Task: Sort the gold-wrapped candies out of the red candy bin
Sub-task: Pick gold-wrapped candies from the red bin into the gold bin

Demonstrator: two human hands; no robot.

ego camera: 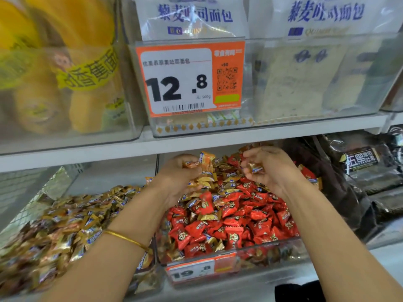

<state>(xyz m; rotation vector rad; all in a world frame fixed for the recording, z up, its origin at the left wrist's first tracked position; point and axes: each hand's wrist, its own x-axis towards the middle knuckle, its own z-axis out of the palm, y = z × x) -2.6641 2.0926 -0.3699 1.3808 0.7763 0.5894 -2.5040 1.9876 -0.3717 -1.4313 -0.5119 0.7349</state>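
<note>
Clear hard-plastic red candy bin [263, 252] on the lower shelf, heaped with glossy red candies [237, 223], pillow-shaped with crimped ends. Crinkly gold-wrapped candies [208, 178] are mixed among them, thickest at the bin's back left. Left hand [181, 173] hovers over that back-left corner, fingers curled round a small bunch of gold wrappers, one sticking up above the knuckles. Right hand [269, 168] is over the back right, palm turned inward, fingers cupped round a single gold piece [256, 169]. Thin gold bangle [126, 238] on the left wrist. Just left, a neighbouring bin [65, 225] holds a loose pile of the same shiny gold foil. An orange-and-white price card [196, 271], blurred, is fixed to the red bin's front wall. Dark matte packets [361, 164] lie to the right. Above the white shelf edge [218, 141], a transparent box carries a larger orange price tag [189, 79] reading 12.8, with bagged bread [192, 16] behind it.
</note>
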